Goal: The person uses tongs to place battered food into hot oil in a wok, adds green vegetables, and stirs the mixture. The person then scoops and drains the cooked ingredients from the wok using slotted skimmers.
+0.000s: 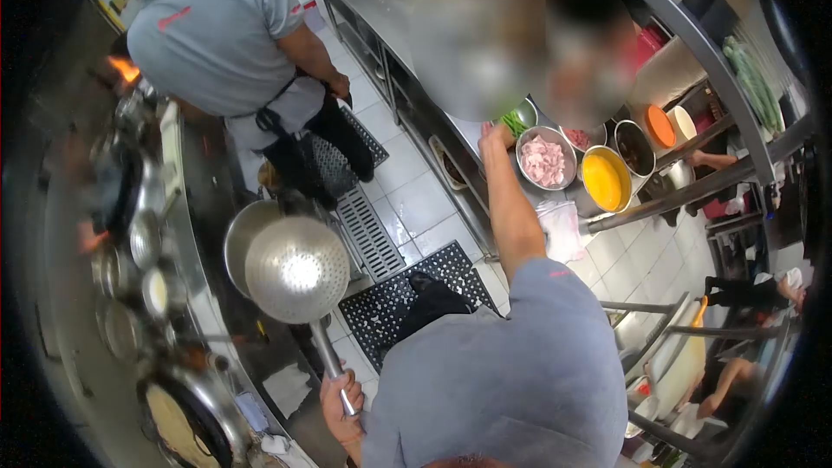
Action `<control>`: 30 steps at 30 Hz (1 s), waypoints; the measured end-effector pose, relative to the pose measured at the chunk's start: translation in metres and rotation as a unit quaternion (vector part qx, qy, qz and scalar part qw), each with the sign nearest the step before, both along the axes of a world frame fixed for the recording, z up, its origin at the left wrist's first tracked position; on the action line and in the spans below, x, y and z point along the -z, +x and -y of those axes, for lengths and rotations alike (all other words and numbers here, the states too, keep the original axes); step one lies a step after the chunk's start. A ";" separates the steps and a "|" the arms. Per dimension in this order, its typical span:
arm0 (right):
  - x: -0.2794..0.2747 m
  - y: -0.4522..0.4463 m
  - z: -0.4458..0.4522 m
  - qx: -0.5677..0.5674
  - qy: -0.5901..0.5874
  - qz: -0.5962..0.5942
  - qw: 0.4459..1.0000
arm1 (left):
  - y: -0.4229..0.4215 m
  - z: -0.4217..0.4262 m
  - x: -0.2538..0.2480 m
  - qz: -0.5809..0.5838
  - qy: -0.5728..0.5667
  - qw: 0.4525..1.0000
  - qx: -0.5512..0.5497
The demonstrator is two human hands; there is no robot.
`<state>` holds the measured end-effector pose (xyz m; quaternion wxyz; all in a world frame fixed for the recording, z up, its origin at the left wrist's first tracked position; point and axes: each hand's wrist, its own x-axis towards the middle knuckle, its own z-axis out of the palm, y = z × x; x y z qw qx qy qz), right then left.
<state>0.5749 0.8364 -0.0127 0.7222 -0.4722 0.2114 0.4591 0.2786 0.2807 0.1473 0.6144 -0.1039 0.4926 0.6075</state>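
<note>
Gripping a strainer (pixel 297 269) by its long handle with the left hand (pixel 341 400), holding its perforated bowl in front of a metal pot (pixel 236 247), partly hidden behind it. Reaching to the counter with the right hand (pixel 496 137), close against green vegetables (pixel 515 124); impossible to tell whether closed on them or only touching. Just beyond, grouped together: a bowl of pale pink meat (pixel 543 162), a pot of yellow liquid (pixel 606 180) and a dark-filled pot (pixel 635 147). Farther off, turned away: a person in a gray shirt (pixel 212 43), with red writing (pixel 174 18) across the back, too small to read. Equally unreadable: the red mark (pixel 558 274) on the near sleeve (pixel 555 295). Blurred beyond recognition: much of the upper counter area. Cut off at the frame's dark, curved edges: stove and shelving.
</note>
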 end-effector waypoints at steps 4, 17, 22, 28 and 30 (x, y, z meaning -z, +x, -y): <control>-0.006 -0.028 0.064 -0.195 0.117 0.132 0.965 | 0.003 -0.038 0.010 -0.073 -0.015 0.995 0.072; -0.144 -0.227 0.225 -0.482 0.397 0.777 0.076 | -0.022 -0.046 0.017 0.042 0.075 0.990 0.113; -0.189 -0.272 0.257 -0.402 0.452 0.792 0.081 | -0.033 -0.007 0.020 0.085 0.123 0.988 0.046; -0.180 -0.323 0.265 -0.395 0.493 0.759 0.154 | -0.042 0.032 0.021 0.116 0.220 0.969 -0.011; -0.184 -0.332 0.262 -0.273 0.571 0.736 0.240 | -0.039 0.051 0.006 0.083 0.209 0.970 -0.096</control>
